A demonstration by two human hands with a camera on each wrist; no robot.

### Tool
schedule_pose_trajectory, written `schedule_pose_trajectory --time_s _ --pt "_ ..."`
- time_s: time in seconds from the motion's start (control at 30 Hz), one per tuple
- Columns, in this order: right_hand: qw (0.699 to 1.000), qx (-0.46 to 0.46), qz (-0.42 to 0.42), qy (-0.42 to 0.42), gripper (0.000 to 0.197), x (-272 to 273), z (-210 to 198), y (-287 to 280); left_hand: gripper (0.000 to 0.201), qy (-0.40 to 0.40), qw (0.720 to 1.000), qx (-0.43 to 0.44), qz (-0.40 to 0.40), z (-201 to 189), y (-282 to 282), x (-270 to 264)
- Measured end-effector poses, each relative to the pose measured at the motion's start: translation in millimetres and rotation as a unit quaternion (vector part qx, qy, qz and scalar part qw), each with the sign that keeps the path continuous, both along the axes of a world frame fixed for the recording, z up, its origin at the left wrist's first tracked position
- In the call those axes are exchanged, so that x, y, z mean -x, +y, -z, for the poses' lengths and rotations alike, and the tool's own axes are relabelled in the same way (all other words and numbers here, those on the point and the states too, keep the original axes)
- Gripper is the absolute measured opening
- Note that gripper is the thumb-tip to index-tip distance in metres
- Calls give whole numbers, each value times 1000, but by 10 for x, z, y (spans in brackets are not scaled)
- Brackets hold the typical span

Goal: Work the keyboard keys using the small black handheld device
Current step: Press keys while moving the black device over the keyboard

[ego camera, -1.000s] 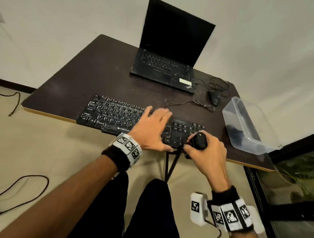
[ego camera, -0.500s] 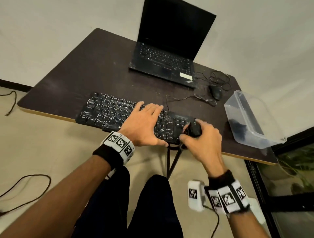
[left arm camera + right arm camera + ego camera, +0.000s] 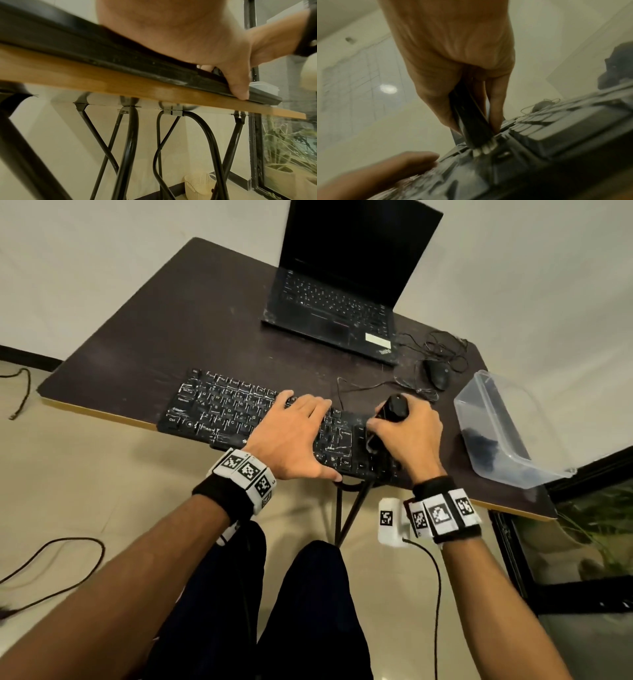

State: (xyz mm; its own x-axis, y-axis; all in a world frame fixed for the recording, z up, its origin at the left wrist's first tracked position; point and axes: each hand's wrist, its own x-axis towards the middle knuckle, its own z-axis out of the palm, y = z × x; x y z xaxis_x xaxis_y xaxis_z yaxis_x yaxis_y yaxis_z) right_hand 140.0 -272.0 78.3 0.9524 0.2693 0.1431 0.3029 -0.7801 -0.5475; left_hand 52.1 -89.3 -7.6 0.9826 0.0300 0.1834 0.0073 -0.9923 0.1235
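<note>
A black keyboard [image 3: 222, 412] with scuffed white markings lies along the near edge of the dark table [image 3: 191, 313]. My left hand [image 3: 294, 436] lies flat on the middle keys with straight fingers, and its thumb [image 3: 238, 86] rests on the keyboard's front edge [image 3: 120, 58]. My right hand [image 3: 407, 433] grips the small black handheld device [image 3: 392, 410], tilted, with its lower end down on the right-hand keys. In the right wrist view the device [image 3: 474, 128] ends in pale bristles that touch the keys [image 3: 539, 129].
An open black laptop [image 3: 342, 275] stands at the back of the table. A black mouse [image 3: 436, 373] with a tangled cable lies right of it. A clear plastic bin [image 3: 500, 429] with dark contents sits at the right edge. Black folding legs [image 3: 128, 148] stand under the table.
My right hand has carried the device forward from the keyboard's near right corner onto the right-hand keys. My left hand has stayed flat on the middle keys.
</note>
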Motion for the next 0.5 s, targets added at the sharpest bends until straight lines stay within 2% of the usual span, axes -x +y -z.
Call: schedule_pose_trajectory --time_s 0.2,0.37,0.5 --pt "994 70 -78 10 18 448 61 -142 138 -7 1000 -6 1 13 4 -8" --pt "1000 7 -15 -19 19 125 27 83 141 -3 1000 -5 0 17 11 -6" --pt "997 49 -63 -5 19 487 57 -37 138 -11 1000 5 -2 16 24 -8"
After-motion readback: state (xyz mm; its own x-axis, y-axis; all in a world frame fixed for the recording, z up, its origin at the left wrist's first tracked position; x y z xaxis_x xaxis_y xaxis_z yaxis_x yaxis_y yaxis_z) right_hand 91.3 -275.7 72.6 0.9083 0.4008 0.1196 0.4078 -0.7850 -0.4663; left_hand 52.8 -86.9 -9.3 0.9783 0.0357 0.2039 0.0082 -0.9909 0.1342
